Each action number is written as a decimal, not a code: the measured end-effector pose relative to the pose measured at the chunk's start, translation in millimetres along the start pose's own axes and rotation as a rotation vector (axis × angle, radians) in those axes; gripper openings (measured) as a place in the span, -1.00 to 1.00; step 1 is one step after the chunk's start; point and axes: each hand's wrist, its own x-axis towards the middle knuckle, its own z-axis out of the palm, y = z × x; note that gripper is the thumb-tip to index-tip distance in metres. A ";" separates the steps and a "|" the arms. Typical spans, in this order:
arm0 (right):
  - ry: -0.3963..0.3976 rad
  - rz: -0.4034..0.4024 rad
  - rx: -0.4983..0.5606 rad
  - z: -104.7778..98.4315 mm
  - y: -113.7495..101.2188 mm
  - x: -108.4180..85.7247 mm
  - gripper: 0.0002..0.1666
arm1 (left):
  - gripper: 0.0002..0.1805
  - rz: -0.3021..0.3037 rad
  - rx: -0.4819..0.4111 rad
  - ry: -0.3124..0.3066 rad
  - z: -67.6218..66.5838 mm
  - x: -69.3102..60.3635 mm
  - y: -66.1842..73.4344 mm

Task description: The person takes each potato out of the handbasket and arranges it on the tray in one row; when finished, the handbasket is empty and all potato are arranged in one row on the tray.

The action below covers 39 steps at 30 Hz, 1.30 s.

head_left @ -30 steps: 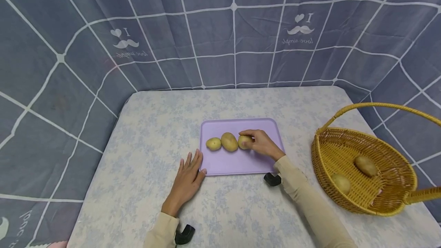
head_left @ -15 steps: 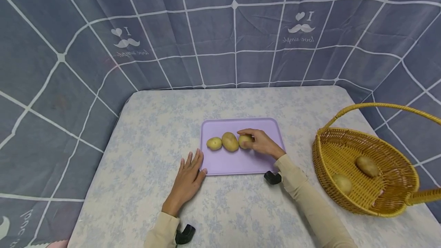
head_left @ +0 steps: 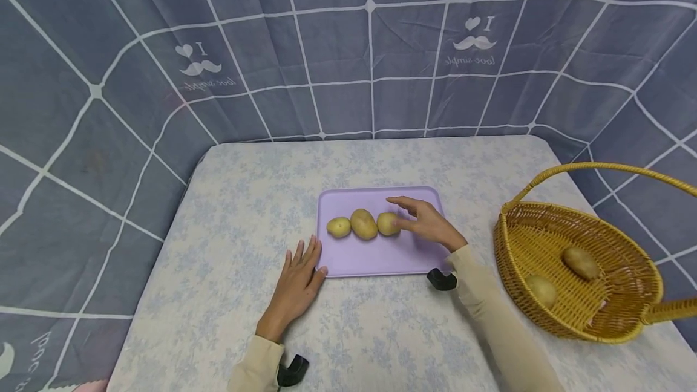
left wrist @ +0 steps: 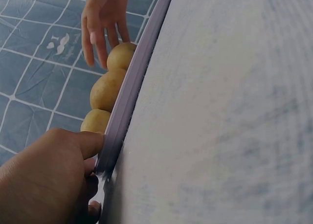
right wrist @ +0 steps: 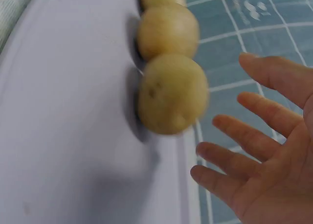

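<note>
Three potatoes lie in a row on the purple tray [head_left: 376, 262]: a small left one [head_left: 339, 227], a larger middle one [head_left: 363, 224] and a right one [head_left: 388, 224]. In the right wrist view the right potato [right wrist: 172, 94] stands clear of my right hand [right wrist: 264, 145], whose fingers are spread and hold nothing. My right hand [head_left: 427, 220] is just right of that potato in the head view. My left hand [head_left: 294, 283] rests at the tray's left edge with fingers extended; in the left wrist view my left hand [left wrist: 54, 175] touches the tray's rim [left wrist: 128, 97].
A yellow wicker basket [head_left: 506, 259] with a looped handle stands at the right of the table, holding two potatoes [head_left: 580, 262]. A patterned cloth [head_left: 245, 198] covers the table. A grid-patterned curtain [head_left: 337, 47] hangs behind and at both sides.
My right hand has let go of the right potato and moved a little to the right, its fingers opening. The potatoes and my left hand have stayed in place.
</note>
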 end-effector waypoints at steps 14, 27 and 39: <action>0.145 0.048 0.067 -56.2 -2.7 -62.3 -0.31 | -0.36 0.018 0.008 0.037 3.2 -2.4 -2.5; 0.349 0.054 0.035 -96.1 -21.5 -124.5 -0.37 | -0.36 0.007 -0.004 0.016 3.0 -1.0 -2.2; 0.476 0.063 0.101 -139.1 -15.5 -179.1 -0.39 | -0.36 0.013 -0.002 0.021 1.9 0.4 -1.5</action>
